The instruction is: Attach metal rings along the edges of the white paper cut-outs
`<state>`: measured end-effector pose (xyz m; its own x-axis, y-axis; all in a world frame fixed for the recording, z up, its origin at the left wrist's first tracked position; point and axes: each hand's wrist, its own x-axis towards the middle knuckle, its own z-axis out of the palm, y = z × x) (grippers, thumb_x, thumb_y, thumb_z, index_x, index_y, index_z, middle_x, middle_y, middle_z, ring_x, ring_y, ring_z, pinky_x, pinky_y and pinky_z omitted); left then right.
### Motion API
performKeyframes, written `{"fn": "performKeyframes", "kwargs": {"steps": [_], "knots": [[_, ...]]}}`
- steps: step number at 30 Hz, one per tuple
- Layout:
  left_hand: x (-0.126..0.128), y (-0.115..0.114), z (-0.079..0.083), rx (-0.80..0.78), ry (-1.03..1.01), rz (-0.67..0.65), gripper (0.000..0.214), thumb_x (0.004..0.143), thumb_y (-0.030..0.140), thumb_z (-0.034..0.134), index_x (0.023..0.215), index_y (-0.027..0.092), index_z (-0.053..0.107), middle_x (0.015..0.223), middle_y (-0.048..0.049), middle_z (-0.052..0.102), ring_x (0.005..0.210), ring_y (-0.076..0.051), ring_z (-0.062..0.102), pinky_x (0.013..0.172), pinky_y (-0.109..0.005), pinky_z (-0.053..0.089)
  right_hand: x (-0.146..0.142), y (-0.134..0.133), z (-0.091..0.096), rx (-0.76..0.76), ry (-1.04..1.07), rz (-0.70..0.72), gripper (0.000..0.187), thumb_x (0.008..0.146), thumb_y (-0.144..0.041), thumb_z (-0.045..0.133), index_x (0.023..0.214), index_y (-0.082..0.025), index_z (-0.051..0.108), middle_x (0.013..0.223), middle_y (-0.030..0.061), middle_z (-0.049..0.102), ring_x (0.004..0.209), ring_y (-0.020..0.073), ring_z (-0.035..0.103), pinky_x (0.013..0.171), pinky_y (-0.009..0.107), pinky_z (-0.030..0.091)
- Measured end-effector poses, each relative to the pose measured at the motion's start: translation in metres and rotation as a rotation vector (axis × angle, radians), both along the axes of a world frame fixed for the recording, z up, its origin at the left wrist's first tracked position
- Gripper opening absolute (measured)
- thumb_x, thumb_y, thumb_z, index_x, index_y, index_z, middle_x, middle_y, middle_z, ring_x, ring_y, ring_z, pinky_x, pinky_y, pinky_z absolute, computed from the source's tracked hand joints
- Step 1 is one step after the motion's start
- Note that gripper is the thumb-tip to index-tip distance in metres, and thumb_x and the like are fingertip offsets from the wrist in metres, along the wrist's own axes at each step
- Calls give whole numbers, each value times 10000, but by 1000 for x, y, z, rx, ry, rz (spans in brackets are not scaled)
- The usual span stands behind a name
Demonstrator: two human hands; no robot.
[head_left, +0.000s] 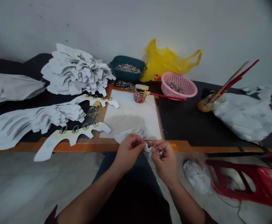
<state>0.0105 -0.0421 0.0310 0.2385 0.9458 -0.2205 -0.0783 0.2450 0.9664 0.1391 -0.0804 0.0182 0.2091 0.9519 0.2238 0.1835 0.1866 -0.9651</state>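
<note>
Carefully, I'm pinching a steel ring (160,151) in my right hand (165,163), my left hand (128,153) gripping a white paper cutout (125,135) — both narrow, steadying the work just below the white sheet (131,116).

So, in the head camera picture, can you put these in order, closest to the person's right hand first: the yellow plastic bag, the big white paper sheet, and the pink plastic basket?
Starting from the right hand:
1. Big white paper sheet, on the table just ahead of the hand.
2. Pink plastic basket, farther back, right of the sheet.
3. Yellow plastic bag, behind the basket, by the wall.
</note>
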Motion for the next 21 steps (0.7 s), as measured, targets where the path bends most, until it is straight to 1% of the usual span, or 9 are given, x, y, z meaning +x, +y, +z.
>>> {"fn": "performKeyframes", "kwargs": {"steps": [2, 4, 9, 13, 16, 21], "knots": [[-1, 0, 3, 119, 106, 18, 61, 699, 163, 568, 639, 153, 571, 752, -1, 478, 663, -105, 475, 578, -218, 389, -1, -1, 1, 9, 47, 7, 118, 782, -150, 527, 731, -207, 436, 780, -5, 513, 782, 141, 575, 677, 281, 457], [-1, 0, 4, 173, 164, 24, 64, 699, 143, 559, 638, 154, 575, 778, -8, 476, 718, -117, 487, 635, -230, 400, -2, -1, 1, 16, 77, 4, 120, 787, -149, 527, 734, -207, 437, 783, -6, 510, 789, 144, 578, 682, 287, 457], [3, -7, 0, 163, 160, 90, 63, 712, 158, 544, 649, 163, 551, 776, -8, 486, 728, -126, 487, 650, -239, 401, -3, -2, -3, 71, 102, 2, 124, 793, -131, 524, 753, -208, 436, 816, 3, 501, 833, 160, 575, 729, 334, 462], [6, -11, -3, 127, 110, 166, 76, 702, 164, 550, 627, 164, 536, 777, -10, 481, 721, -126, 480, 635, -231, 399, -2, -2, -2, 60, 70, 5, 121, 795, -141, 525, 750, -206, 434, 810, 10, 507, 829, 162, 574, 720, 329, 465], [7, -11, -4, 120, 91, 186, 69, 698, 160, 553, 631, 165, 539, 785, -13, 481, 720, -126, 480, 631, -229, 405, -3, -2, -1, 64, 57, 9, 127, 794, -151, 529, 740, -206, 428, 801, 13, 512, 829, 167, 578, 717, 331, 471], [6, -9, -7, 166, 131, 188, 62, 709, 149, 540, 648, 162, 541, 784, -14, 477, 713, -123, 480, 626, -233, 408, -3, 0, -1, 76, 61, 46, 124, 793, -136, 530, 743, -203, 439, 786, 6, 511, 816, 162, 580, 718, 335, 469]]}}
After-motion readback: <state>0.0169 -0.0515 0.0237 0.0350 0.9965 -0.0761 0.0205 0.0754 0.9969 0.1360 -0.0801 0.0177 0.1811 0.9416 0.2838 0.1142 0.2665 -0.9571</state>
